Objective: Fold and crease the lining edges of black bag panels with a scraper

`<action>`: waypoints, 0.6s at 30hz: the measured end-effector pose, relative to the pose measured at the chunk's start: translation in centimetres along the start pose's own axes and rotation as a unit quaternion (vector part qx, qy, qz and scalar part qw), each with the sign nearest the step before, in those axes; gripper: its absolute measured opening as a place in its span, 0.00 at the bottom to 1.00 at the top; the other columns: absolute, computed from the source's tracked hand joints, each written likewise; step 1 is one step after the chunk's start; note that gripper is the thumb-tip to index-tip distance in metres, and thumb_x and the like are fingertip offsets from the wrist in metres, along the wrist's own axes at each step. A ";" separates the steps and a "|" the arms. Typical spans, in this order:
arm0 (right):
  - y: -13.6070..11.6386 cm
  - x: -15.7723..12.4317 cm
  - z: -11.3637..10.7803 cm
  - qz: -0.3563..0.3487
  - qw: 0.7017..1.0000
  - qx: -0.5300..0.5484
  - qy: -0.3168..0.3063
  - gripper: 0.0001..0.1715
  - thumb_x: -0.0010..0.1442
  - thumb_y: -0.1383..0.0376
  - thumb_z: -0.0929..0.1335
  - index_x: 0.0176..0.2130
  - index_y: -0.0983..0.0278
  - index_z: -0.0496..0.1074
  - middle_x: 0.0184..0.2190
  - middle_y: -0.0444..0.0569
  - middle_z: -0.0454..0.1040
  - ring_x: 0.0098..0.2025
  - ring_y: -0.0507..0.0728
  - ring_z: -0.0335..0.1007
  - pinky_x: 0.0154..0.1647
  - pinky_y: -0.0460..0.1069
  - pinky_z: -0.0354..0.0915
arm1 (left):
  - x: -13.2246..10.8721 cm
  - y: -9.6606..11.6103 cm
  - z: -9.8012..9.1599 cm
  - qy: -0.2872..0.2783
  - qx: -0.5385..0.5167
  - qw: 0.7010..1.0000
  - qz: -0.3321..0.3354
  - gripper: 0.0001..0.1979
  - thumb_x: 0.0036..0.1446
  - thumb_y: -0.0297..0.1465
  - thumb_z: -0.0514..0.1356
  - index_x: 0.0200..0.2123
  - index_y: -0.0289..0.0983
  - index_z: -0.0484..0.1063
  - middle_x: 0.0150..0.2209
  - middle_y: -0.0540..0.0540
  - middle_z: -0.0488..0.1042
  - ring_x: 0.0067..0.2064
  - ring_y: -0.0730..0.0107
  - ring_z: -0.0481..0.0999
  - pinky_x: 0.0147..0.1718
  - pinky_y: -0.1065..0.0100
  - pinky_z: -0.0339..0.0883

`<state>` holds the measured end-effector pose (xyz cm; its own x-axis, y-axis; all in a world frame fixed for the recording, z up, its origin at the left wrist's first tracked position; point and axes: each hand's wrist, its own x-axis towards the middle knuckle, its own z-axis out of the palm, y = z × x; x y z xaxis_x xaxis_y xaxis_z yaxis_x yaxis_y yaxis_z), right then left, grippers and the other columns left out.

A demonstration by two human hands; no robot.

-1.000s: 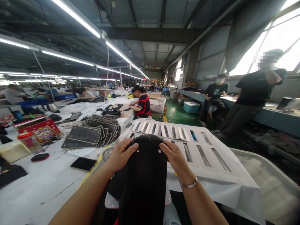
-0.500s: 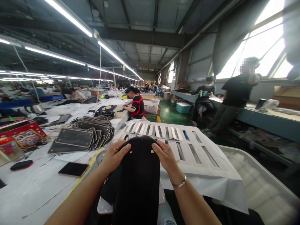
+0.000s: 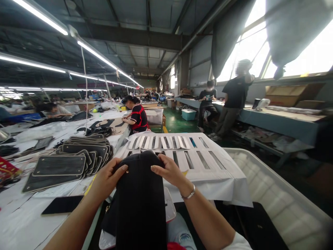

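Observation:
A long black bag (image 3: 142, 201) is held up in front of me, its rounded end pointing away. My left hand (image 3: 108, 175) grips the far left corner, thumb on top next to a small gold stud (image 3: 127, 171). On the far right corner my right hand (image 3: 170, 172) is closed, its thumb lying across the black surface and its fingers curled over the edge. The undersides of both grips are hidden. Below the bag, a dark piece with gold hardware (image 3: 107, 209) and a clear plastic tray (image 3: 170, 205) partly show near my lap.
Left, a table (image 3: 15, 222) carries stacked dark stitched panels (image 3: 61, 165) and a phone (image 3: 61, 205). Ahead, a white-covered surface (image 3: 208, 177) holds several white strips (image 3: 153, 142). A large pale bin (image 3: 262, 184) stands right. A co-worker (image 3: 139, 118) bends over the table; others stay near the windows.
My view has swung to the right, so the surroundings shift left. My right thumb now lies further across the bag, and the right-hand stud no longer shows. Both hands still hold the bag.

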<state>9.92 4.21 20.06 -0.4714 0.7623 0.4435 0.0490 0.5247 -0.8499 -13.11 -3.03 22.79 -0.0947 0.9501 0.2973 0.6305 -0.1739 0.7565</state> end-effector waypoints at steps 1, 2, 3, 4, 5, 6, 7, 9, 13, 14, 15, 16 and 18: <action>0.1 -0.3 0.1 0.002 1.000 0.014 -0.014 0.19 0.53 0.53 0.69 0.30 0.65 0.63 0.24 0.40 0.60 0.26 0.48 0.53 0.23 0.43 0.51 | -0.1 -0.2 0.0 0.007 -0.005 1.000 0.007 0.16 0.55 0.46 0.56 0.35 0.38 0.68 0.28 0.51 0.70 0.31 0.69 0.68 0.28 0.72 0.59; 0.2 -0.8 0.2 0.004 0.999 0.026 -0.028 0.19 0.53 0.53 0.70 0.33 0.65 0.65 0.26 0.41 0.63 0.27 0.48 0.56 0.25 0.43 0.53 | -0.2 -0.4 0.0 0.011 -0.019 1.000 0.011 0.16 0.55 0.45 0.56 0.34 0.38 0.68 0.28 0.51 0.70 0.31 0.70 0.68 0.28 0.72 0.59; 0.4 -1.2 0.4 0.008 0.999 0.034 -0.041 0.19 0.53 0.53 0.70 0.36 0.65 0.66 0.28 0.42 0.65 0.28 0.49 0.58 0.26 0.43 0.55 | -0.3 -0.7 0.0 0.014 -0.038 0.999 0.010 0.16 0.54 0.45 0.57 0.34 0.37 0.69 0.27 0.52 0.70 0.30 0.70 0.68 0.28 0.73 0.59; 0.6 -1.7 0.5 0.014 0.998 0.035 -0.054 0.21 0.53 0.52 0.70 0.38 0.65 0.67 0.30 0.43 0.67 0.30 0.50 0.60 0.27 0.43 0.56 | -0.4 -1.0 0.0 0.017 -0.062 0.998 0.005 0.16 0.54 0.45 0.57 0.34 0.37 0.69 0.27 0.52 0.70 0.29 0.71 0.67 0.27 0.73 0.59; 0.8 -2.2 0.6 0.020 0.997 0.027 -0.064 0.22 0.53 0.52 0.70 0.39 0.66 0.68 0.31 0.44 0.68 0.31 0.51 0.61 0.28 0.44 0.57 | -0.4 -1.3 0.1 0.022 -0.088 0.996 -0.005 0.16 0.53 0.45 0.58 0.34 0.37 0.69 0.26 0.52 0.69 0.28 0.72 0.66 0.26 0.74 0.58; 1.0 -2.7 0.8 0.025 0.997 0.011 -0.070 0.23 0.53 0.51 0.70 0.40 0.66 0.68 0.32 0.45 0.69 0.31 0.52 0.62 0.29 0.44 0.58 | -0.5 -1.6 0.2 0.029 -0.112 0.993 -0.016 0.16 0.53 0.45 0.58 0.35 0.37 0.69 0.26 0.53 0.69 0.27 0.73 0.65 0.25 0.74 0.58; 1.2 -3.2 0.9 0.028 0.997 -0.008 -0.075 0.23 0.53 0.50 0.70 0.40 0.66 0.69 0.31 0.46 0.69 0.32 0.52 0.62 0.29 0.45 0.58 | -0.6 -1.8 0.3 0.039 -0.132 0.990 -0.027 0.16 0.53 0.45 0.59 0.35 0.38 0.69 0.25 0.53 0.68 0.26 0.74 0.64 0.24 0.74 0.58; 1.4 -3.9 1.2 0.030 0.995 -0.042 -0.080 0.23 0.53 0.50 0.69 0.39 0.66 0.70 0.30 0.46 0.70 0.31 0.53 0.62 0.29 0.45 0.57 | -0.8 -2.0 0.6 0.070 -0.151 0.985 -0.044 0.16 0.52 0.45 0.59 0.35 0.38 0.69 0.25 0.54 0.68 0.24 0.75 0.63 0.24 0.75 0.57; 1.3 -4.6 1.9 0.022 0.994 -0.057 -0.085 0.19 0.58 0.51 0.65 0.34 0.65 0.68 0.25 0.43 0.66 0.27 0.50 0.60 0.28 0.45 0.54 | -1.0 -1.3 1.1 0.131 -0.076 0.987 -0.058 0.17 0.53 0.46 0.58 0.35 0.38 0.70 0.26 0.53 0.68 0.26 0.75 0.64 0.25 0.74 0.59; 1.3 -4.6 2.2 0.023 0.995 -0.049 -0.082 0.19 0.59 0.51 0.64 0.32 0.65 0.67 0.23 0.42 0.64 0.26 0.49 0.58 0.26 0.44 0.53 | -1.1 -1.0 1.2 0.141 -0.049 0.987 -0.062 0.17 0.54 0.46 0.57 0.34 0.38 0.70 0.26 0.53 0.69 0.27 0.74 0.65 0.26 0.74 0.59; 1.2 -4.7 2.4 0.026 0.996 -0.035 -0.077 0.19 0.59 0.52 0.64 0.29 0.65 0.65 0.22 0.41 0.62 0.25 0.48 0.56 0.25 0.44 0.51 | -1.3 -0.7 1.2 0.146 -0.026 0.987 -0.064 0.18 0.54 0.47 0.56 0.35 0.38 0.71 0.27 0.52 0.70 0.28 0.72 0.67 0.27 0.73 0.60; 1.1 -4.7 2.6 0.030 0.997 -0.015 -0.067 0.19 0.59 0.52 0.64 0.27 0.65 0.63 0.21 0.40 0.59 0.24 0.48 0.54 0.23 0.44 0.49 | -1.6 -0.4 1.3 0.148 -0.008 0.987 -0.065 0.18 0.54 0.47 0.55 0.35 0.38 0.71 0.28 0.51 0.71 0.30 0.70 0.68 0.28 0.73 0.61; 1.1 -4.8 3.1 0.035 0.998 0.037 -0.042 0.20 0.59 0.53 0.64 0.24 0.65 0.60 0.20 0.39 0.55 0.23 0.47 0.50 0.22 0.44 0.47 | -2.6 0.0 1.5 0.134 0.005 0.989 -0.064 0.20 0.53 0.48 0.56 0.38 0.38 0.71 0.33 0.49 0.74 0.35 0.66 0.72 0.32 0.71 0.65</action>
<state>9.53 -0.02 16.14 -0.5413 0.7601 0.3595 0.0207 0.4395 -0.8980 -11.73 -5.10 21.18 -0.3740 0.8614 0.3437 0.6072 -0.0526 0.7928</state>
